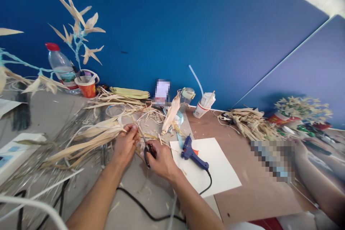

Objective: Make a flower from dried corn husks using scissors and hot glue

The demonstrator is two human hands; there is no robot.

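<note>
My left hand (125,143) is closed, fingertips pinched together on a thin piece of pale corn husk. Just right of it, my right hand (164,161) grips a pair of scissors (148,152) by the black handles. The blades point up and away, beside the left fingertips; whether they touch the piece I cannot tell. Long dried corn husks (88,136) lie left of my left hand over thin wires. To the right of my right hand, a blue glue gun (194,153) rests on a white sheet (223,169).
Behind my hands lie husk scraps, a folded husk (171,114) and a glass jar (187,97). A paper cup (201,109), a red-capped bottle (61,64) and a red cup (87,85) stand by the blue partition. Black cable (142,206) crosses in front. Another person's arm (309,169) is at right.
</note>
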